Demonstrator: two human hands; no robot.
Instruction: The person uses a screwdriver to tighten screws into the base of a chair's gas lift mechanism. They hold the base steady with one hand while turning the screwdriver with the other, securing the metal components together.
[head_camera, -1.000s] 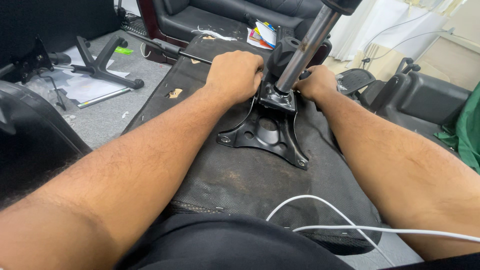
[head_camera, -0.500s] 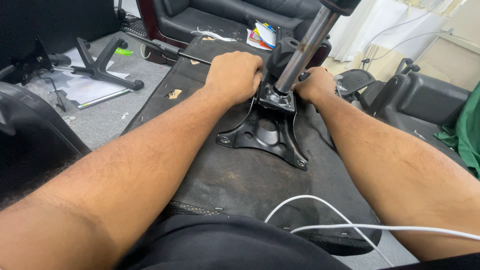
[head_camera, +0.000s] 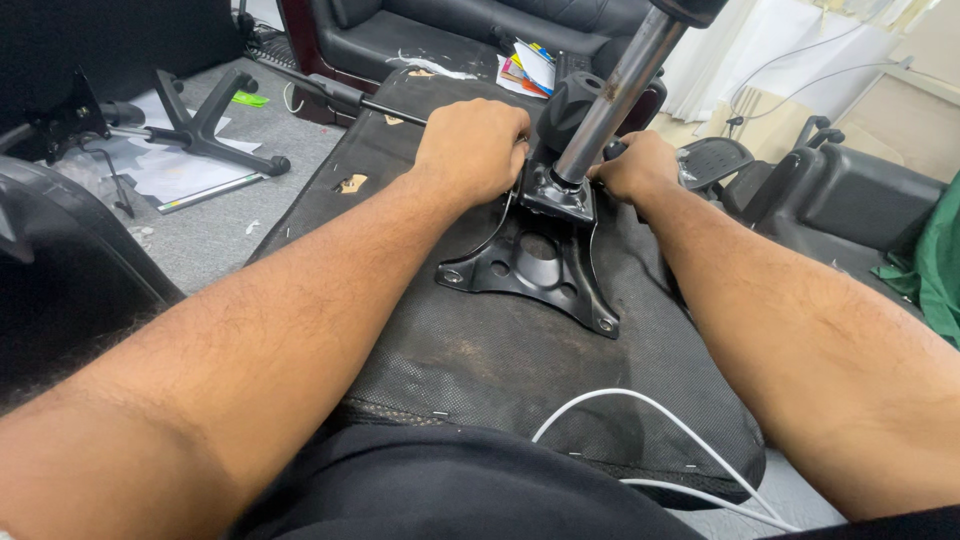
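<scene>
the black stamped-steel chair mechanism plate (head_camera: 535, 262) lies flat on the upturned black fabric-covered seat underside (head_camera: 420, 350), toward the seat's far edge and about midway between its left and right edges. a bare grey metal gas-lift column (head_camera: 612, 95) stands in the plate's raised hub and leans away to the upper right, with a black knob-like plastic part (head_camera: 572, 102) just beside it on the left.

the left hand (head_camera: 472, 148) is curled into a closed grip at the left side of the hub, knuckles up; what the fingers close on is hidden beneath the hand, so i cannot tell whether it is a lever, a bolt or the plate's edge. the right hand (head_camera: 632, 165) is likewise closed, pressed against the right side of the hub at the foot of the column; its fingertips are out of sight too.

as for progress: the plate sits square on the seat, and a fastener head shows in the near right corner lug (head_camera: 604, 324), while the near left lug (head_camera: 452, 275) seems to show an open hole, though that is too small to be sure of. the column appears seated in the hub. by my judgement the work is in its middle part, with both hands busy at the hub joint and the corner fixings not all finished.

a white cable (head_camera: 640, 410) loops over the near right corner of the seat. a black five-star chair base (head_camera: 205, 125) lies on the grey floor off the left edge.
</scene>
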